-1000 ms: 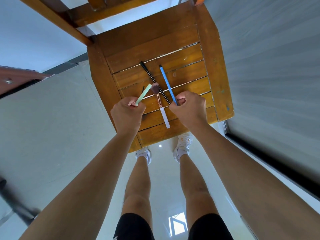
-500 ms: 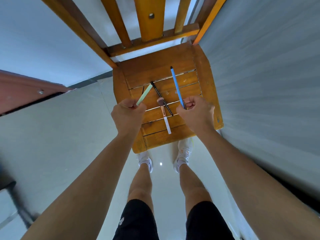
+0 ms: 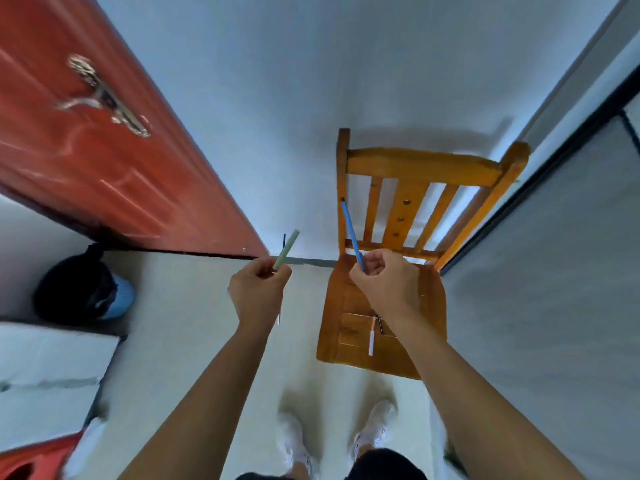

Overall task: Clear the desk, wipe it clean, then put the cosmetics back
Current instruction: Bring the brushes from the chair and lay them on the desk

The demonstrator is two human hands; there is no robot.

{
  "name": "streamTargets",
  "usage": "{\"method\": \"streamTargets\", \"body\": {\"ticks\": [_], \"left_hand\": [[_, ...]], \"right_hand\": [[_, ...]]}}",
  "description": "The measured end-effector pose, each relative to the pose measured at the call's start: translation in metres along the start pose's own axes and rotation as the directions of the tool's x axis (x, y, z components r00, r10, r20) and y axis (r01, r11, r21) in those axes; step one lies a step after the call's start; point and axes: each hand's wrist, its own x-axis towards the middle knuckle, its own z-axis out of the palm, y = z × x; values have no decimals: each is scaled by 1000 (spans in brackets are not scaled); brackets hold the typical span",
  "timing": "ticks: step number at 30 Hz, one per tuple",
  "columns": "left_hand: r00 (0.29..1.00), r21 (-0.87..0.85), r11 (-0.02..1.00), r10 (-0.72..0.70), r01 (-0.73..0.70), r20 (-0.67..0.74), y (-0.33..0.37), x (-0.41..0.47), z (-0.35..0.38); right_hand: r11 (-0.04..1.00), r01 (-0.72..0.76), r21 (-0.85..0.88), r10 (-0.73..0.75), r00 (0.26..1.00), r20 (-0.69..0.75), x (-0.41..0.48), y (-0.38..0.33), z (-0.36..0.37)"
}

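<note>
At the far left I see one red door point(image 3: 114, 161) with a metal handle point(image 3: 104, 98). Below it one dark bag point(image 3: 76, 292) with a blue patch sits on the floor, and I cannot tell what is inside. My left hand point(image 3: 258, 292) is curled round one pale green cosmetic pencil point(image 3: 286, 249), with a thin dark stick point(image 3: 284, 240) in the same grip. My right hand point(image 3: 384, 282) pinches one blue cosmetic pencil point(image 3: 351, 233), raised in front of the wooden chair point(image 3: 419, 166). Two things lie on its seat: one makeup brush point(image 3: 371, 339) with a white handle and, just beside it, one dark slim tool point(image 3: 380, 324), partly hidden by my right wrist.
</note>
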Motion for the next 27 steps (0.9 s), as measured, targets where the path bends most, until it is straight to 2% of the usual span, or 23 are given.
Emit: {"method": "streamTargets", "body": {"ticks": [2,7,11,14,16,18,21,24,27], "left_hand": [[997,-53,998,-25,21,-77,7,-2,-47],[968,-95,995,13,-38,-253,-1,-10,-174],[911,-151,988,-26,-40,-411,-46,-28,-297],[859,-173,985,-69,-23,-508,-96,-54,-404],[818,-134,991,-60,-21,-572,-131,-76,-473],[771,-95,995,-67,9,-634,-164,-99,-539],[664,-99,991,-137,95,-735,-210,-133,-621],[557,-147,980,-195,131,-807,-249,-158,-680],[476,-228,958,-285,175,-832,-287,-171,-721]], "right_hand": [[995,97,16,-98,995,36,-13,-39,11],[945,320,63,-325,939,111,-69,-133,59],[880,459,121,-474,862,180,-143,-209,124],[844,502,188,-535,809,242,-219,-260,193],[808,549,215,-590,755,287,-273,-288,242],[799,543,258,-600,695,397,-328,-313,289],[772,559,301,-624,581,523,-401,-340,350],[713,617,333,-670,462,581,-462,-362,400],[688,641,341,-669,378,640,-503,-377,447]]}}
